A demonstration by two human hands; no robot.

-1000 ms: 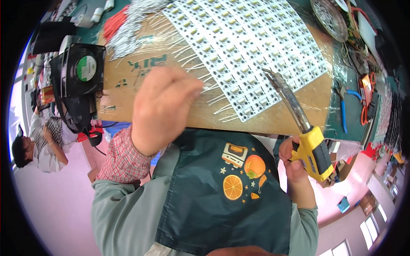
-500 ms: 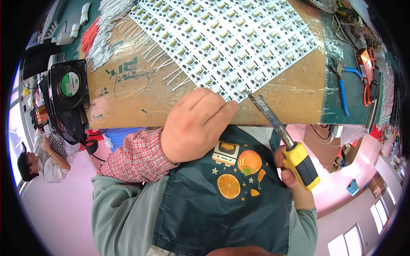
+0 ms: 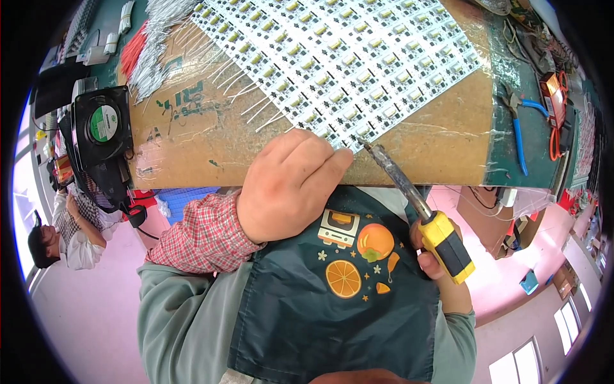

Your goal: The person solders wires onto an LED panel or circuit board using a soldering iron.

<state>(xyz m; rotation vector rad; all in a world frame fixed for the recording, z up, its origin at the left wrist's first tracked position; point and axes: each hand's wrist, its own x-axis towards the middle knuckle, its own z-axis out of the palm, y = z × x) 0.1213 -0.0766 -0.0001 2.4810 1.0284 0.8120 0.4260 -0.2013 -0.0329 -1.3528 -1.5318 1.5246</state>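
Note:
A white sheet of small circuit boards (image 3: 358,77) lies at an angle on the worktable, rows of yellowish parts across it. Thin white wires (image 3: 246,89) stick out along its left edge. At its near corner is my left hand (image 3: 291,182), back up, fingers curled together; what they pinch, if anything, is hidden. My right hand (image 3: 435,253) grips a soldering iron (image 3: 448,246) by its yellow and black handle. The dark tip of the iron meets the sheet near that corner, just right of my left fingertips.
Bundles of white wires (image 3: 153,61) and red wires (image 3: 133,54) lie at the far left, behind a black fan (image 3: 102,121). Blue-handled pliers (image 3: 519,134) and orange-handled scissors (image 3: 555,144) rest at the right. Another person (image 3: 77,224) sits beyond the left side.
The soldering iron has shifted slightly left, its tip closer to my left fingers. My left hand has moved only a little left and keeps its curled shape.

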